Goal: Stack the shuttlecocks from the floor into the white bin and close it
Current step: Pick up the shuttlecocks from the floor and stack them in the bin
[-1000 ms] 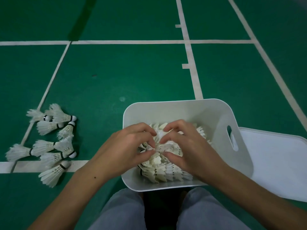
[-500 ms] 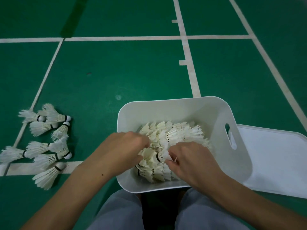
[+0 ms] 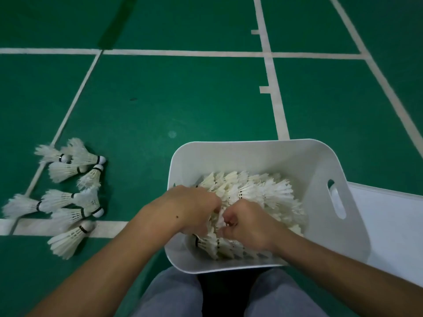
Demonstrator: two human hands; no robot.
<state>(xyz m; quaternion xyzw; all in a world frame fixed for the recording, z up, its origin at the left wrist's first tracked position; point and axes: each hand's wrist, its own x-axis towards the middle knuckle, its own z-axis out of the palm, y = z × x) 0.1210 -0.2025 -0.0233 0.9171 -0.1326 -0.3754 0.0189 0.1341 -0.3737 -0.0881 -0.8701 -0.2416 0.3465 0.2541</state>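
The white bin [image 3: 256,154] stands on the green floor in front of my knees, holding rows of stacked white shuttlecocks [image 3: 263,193]. Both hands are inside it at the near side. My left hand [image 3: 192,209] has its fingers curled into the feathers of the stack. Right beside it, my right hand [image 3: 249,223] is curled and pinches a shuttlecock between the two hands. Several loose shuttlecocks [image 3: 68,195] lie on the floor to the left of the bin. The bin's flat white lid [image 3: 389,229] lies on the floor to its right.
White court lines [image 3: 272,88] cross the green floor ahead and to the left. My knees in grey trousers [image 3: 174,294] sit just behind the bin. The bin has a handle slot [image 3: 336,202] in its right wall.
Both hands have drawn back from the middle of the pile toward the near side of the bin and closed tighter together. More of the stacked feathers now show behind them.
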